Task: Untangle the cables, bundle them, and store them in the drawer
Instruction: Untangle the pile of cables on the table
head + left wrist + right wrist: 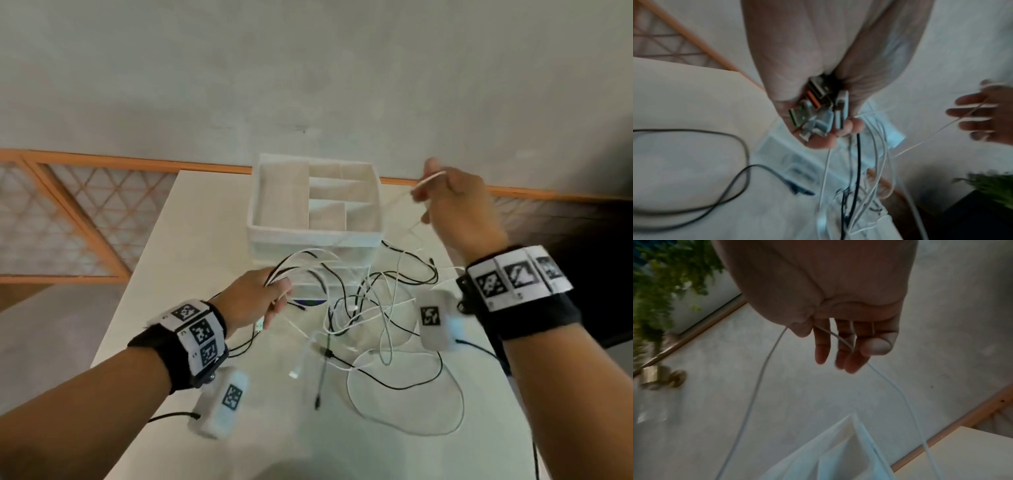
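Note:
A tangle of white and black cables lies on the cream table in front of a white divided fabric drawer box. My left hand grips a bunch of cables near their ends; the left wrist view shows several USB plugs gathered in its curled fingers. My right hand is raised beside the box's right side and holds one thin white cable. In the right wrist view this white cable passes over the fingers under the thumb and hangs down on both sides.
The box's compartments hold nothing I can see. A black cable loops on the table at my left. A wooden lattice railing runs behind the table. A green plant stands off to the right.

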Motion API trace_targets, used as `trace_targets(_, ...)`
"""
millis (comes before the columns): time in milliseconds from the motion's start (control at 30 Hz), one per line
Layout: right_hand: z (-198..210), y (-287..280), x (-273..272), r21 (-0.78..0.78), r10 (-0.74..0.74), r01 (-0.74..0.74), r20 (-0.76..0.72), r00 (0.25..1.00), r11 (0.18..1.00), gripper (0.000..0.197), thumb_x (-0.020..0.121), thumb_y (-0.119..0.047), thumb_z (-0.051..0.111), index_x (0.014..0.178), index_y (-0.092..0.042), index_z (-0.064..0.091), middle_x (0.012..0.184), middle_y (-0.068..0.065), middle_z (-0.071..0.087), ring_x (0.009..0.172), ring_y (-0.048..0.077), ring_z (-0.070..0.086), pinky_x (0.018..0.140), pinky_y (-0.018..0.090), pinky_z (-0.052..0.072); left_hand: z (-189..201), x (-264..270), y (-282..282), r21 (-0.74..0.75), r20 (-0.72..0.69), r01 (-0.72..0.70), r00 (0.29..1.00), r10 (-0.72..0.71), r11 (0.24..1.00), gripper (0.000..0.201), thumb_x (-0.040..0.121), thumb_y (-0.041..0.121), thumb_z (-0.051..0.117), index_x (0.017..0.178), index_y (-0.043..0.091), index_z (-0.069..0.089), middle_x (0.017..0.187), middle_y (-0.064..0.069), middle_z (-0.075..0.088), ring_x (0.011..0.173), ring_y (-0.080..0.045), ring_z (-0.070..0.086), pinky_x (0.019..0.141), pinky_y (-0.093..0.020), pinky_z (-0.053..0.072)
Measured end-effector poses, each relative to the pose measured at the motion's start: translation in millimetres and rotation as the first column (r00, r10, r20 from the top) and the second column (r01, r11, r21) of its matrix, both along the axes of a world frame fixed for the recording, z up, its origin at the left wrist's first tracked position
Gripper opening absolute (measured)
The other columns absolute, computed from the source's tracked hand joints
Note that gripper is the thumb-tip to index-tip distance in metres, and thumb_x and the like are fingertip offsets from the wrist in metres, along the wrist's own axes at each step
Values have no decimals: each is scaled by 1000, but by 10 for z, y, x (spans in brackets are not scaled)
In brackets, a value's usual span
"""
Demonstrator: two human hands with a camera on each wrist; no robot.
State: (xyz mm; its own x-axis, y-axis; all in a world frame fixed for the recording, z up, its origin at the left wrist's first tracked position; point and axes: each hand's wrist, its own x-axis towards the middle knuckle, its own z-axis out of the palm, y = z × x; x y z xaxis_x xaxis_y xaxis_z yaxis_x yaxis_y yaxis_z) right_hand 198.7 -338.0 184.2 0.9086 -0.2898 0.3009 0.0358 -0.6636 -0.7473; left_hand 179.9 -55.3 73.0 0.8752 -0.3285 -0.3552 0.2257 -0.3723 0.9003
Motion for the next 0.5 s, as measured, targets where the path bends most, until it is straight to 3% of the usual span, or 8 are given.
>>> trace_targets(67,-15,-132,55,-28,-53,55,49,997,998,46,99,-57,31,78,-30,62,80,5,62,74,26,59,75,40,51,-235,-29,96,34,-31,-63,997,64,997,22,102,14,47,84,7,59,55,0,53,51,-22,43,50,-29,39)
trace_targets(133,-110,-214,61,-117,-98,102,38,994,988,44,104,-50,26,87,-29,61,90,13,62,86,29,58,80,37,46,-389,-57,165,76,-53,-109,992,113,991,26,101,7,43,77,9,54,53,-3,50,46,-19,42,49,-28,38)
trace_targets(200,-216,-214,52,-107,-158,151,-54,986,983,46,105,-48,24,90,-24,59,92,10,64,91,29,58,83,37,43,-467,-83,226,182,-12,-88,996,91,979,30,102,11,43,74,11,54,46,4,52,42,-13,44,52,-25,40)
trace_targets(267,-255,-226,84,22,-221,223,-65,973,975,47,102,-52,26,86,-24,60,90,4,65,86,30,62,82,37,49,-491,-79,287,278,28,-57,998,51,959,31,102,19,45,75,10,59,49,8,58,50,-11,50,58,-24,41)
trace_targets(300,-227,-238,99,115,-248,248,-14,969,962,45,102,-51,28,86,-25,61,90,3,66,80,26,65,78,29,53,-495,-77,322,312,42,-46,999,34,949,33,101,22,46,75,9,61,54,9,61,55,-13,52,62,-26,41)
trace_targets(367,-119,-256,112,167,-263,244,106,959,955,38,105,-42,30,95,-21,60,93,5,67,67,12,62,59,4,42,-488,-73,359,377,65,-21,998,-3,926,35,101,26,47,79,4,64,61,7,62,60,-16,53,65,-28,39)
trace_targets(433,-100,-284,118,143,-229,206,167,959,968,38,107,-38,30,108,-15,60,91,8,65,66,5,60,55,1,37,-444,-77,366,417,82,-11,996,-26,909,32,101,27,47,87,5,65,62,5,59,57,-15,50,62,-29,37)
trace_targets(500,-258,-346,170,81,-216,209,90,972,975,33,105,-32,34,114,-15,61,96,6,66,71,4,63,61,6,41,-374,-66,362,392,88,-32,996,-3,919,25,101,26,47,95,9,65,65,3,56,59,-15,50,59,-28,40)
